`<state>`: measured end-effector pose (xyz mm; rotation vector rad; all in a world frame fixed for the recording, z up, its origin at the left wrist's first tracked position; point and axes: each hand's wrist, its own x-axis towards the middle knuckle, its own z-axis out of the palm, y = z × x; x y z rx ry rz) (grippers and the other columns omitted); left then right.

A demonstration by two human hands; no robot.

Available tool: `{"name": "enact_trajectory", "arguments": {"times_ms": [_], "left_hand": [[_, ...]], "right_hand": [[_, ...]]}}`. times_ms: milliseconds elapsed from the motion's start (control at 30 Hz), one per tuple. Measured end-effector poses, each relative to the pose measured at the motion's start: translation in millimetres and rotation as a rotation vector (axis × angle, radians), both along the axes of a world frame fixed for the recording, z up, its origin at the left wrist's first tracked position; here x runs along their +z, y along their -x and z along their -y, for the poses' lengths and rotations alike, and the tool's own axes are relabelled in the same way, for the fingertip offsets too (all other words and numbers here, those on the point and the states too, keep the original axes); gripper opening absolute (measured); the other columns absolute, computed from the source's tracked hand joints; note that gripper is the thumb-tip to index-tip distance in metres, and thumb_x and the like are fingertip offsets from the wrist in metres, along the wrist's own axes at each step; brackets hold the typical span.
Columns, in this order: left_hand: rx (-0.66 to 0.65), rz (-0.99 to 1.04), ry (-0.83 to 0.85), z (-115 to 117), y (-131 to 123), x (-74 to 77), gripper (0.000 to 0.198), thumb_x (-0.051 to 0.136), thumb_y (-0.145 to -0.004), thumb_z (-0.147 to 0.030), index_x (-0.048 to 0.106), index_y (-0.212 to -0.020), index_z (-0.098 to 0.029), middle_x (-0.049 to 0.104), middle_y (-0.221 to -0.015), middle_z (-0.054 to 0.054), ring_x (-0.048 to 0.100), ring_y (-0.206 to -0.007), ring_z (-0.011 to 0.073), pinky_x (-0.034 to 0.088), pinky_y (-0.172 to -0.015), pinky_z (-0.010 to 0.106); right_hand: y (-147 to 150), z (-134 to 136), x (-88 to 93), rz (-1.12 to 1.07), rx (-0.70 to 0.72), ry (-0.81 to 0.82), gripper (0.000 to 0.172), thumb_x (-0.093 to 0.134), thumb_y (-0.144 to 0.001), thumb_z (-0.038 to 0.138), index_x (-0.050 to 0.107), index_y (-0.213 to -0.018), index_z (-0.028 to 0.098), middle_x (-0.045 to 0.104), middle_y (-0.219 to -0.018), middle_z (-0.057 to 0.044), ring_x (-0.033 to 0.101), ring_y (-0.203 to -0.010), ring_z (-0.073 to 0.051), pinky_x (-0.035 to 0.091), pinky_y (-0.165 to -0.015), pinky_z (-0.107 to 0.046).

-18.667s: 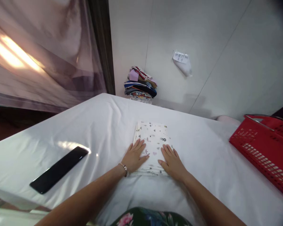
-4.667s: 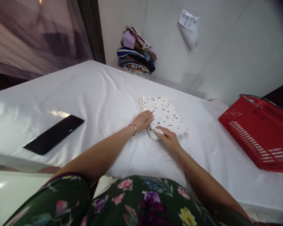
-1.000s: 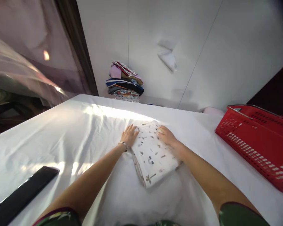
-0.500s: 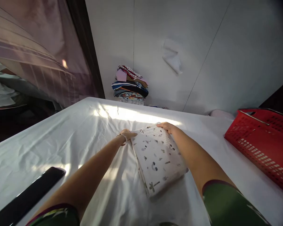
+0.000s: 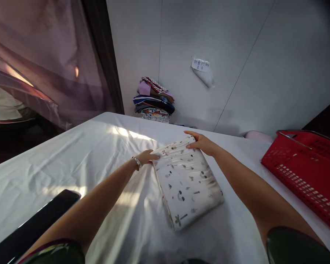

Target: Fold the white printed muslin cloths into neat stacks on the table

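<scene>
A folded white cloth (image 5: 187, 183) printed with small plants and rainbows lies tilted on the white sheet (image 5: 99, 143). My left hand (image 5: 147, 157), with a bracelet at the wrist, pinches the cloth's far left corner, thumb on top. At the far right corner, my right hand (image 5: 200, 143) has the edge between its thumb and fingers. The fingertips beneath the cloth are hidden.
A red basket (image 5: 305, 165) stands at the right. Folded clothes (image 5: 154, 101) are stacked beyond the far edge, by the wall. A long black object (image 5: 35, 223) lies at the left front. Pinkish curtains (image 5: 57, 55) hang at the left.
My right hand has moved slightly right and away from me, and its thumb now shows on top. The cloth's far right corner has shifted outward. My left hand stays at its corner.
</scene>
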<state>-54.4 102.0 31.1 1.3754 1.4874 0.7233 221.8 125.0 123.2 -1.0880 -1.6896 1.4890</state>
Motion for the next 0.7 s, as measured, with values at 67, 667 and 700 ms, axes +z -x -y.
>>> {"name": "enact_trajectory", "arguments": {"times_ms": [67, 667, 700], "left_hand": [[-0.054, 0.199, 0.032, 8.7, 1.1, 0.8, 0.043, 0.068, -0.058, -0.037, 0.058, -0.095, -0.018, 0.065, -0.107, 0.009, 0.061, -0.097, 0.0204, 0.051, -0.076, 0.028], [-0.01, 0.436, -0.339, 15.3, -8.4, 108.5, 0.057, 0.076, -0.047, -0.021, 0.059, -0.102, -0.014, 0.066, -0.094, 0.006, 0.062, -0.088, 0.0211, 0.048, -0.083, 0.037], [-0.013, 0.397, -0.466, 9.8, -10.0, 126.7, 0.055, 0.076, -0.048, -0.023, 0.06, -0.099, -0.013, 0.066, -0.094, 0.006, 0.061, -0.088, 0.0209, 0.047, -0.084, 0.038]], "right_hand": [[-1.6, 10.5, 6.3, -0.001, 0.004, -0.046, 0.081, 0.074, -0.055, 0.014, 0.044, -0.13, 0.021, 0.063, -0.107, -0.004, 0.058, -0.098, -0.019, 0.042, -0.094, -0.037], [-38.6, 21.9, 79.6, 0.162, -0.113, -0.467, 0.073, 0.074, -0.058, 0.024, 0.048, -0.126, 0.016, 0.065, -0.098, -0.006, 0.062, -0.088, -0.021, 0.051, -0.08, -0.04], [-40.0, 15.4, 88.0, 0.155, -0.154, -0.564, 0.072, 0.073, -0.059, 0.027, 0.048, -0.126, 0.014, 0.064, -0.099, -0.007, 0.061, -0.089, -0.021, 0.05, -0.08, -0.041]]}}
